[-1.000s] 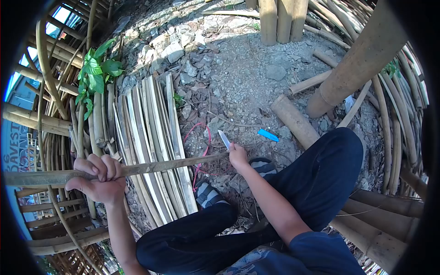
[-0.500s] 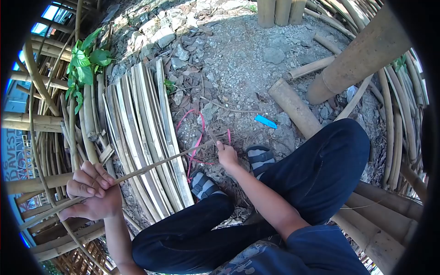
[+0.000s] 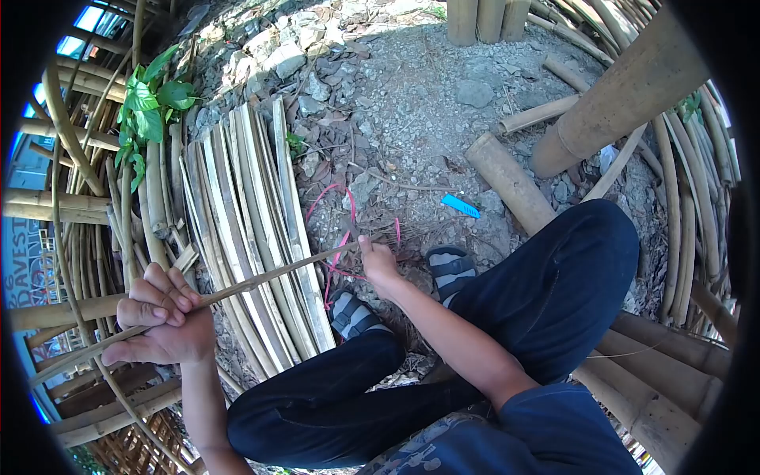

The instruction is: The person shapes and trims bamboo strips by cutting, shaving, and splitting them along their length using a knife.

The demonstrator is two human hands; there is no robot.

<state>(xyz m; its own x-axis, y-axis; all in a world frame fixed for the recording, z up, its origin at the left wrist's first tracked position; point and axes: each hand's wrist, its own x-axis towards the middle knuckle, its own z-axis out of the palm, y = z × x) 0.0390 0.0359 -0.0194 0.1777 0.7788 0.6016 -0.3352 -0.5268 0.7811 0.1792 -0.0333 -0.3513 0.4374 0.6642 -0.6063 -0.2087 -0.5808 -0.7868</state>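
My left hand [image 3: 162,317] grips a long thin bamboo strip [image 3: 269,275] at the lower left. The strip runs up and to the right, edge-on, to my right hand [image 3: 378,261]. That hand is closed at the strip's far end; the knife it held a moment ago is mostly hidden by the fingers. I sit with both legs in dark trousers, my sandalled feet [image 3: 447,267] on the gravel. A pink cord [image 3: 339,237] lies on the ground under the strip.
A stack of split bamboo slats [image 3: 245,214] lies left of centre. Thick bamboo poles [image 3: 617,95] and a short cut piece [image 3: 511,184] stand at the right. A blue object [image 3: 461,206] lies on the gravel. Bamboo frames and a green plant [image 3: 150,103] fill the left.
The strip has turned from flat to edge-on and tilted lower at my left hand. My right hand slid left along it, and the knife blade went out of sight.
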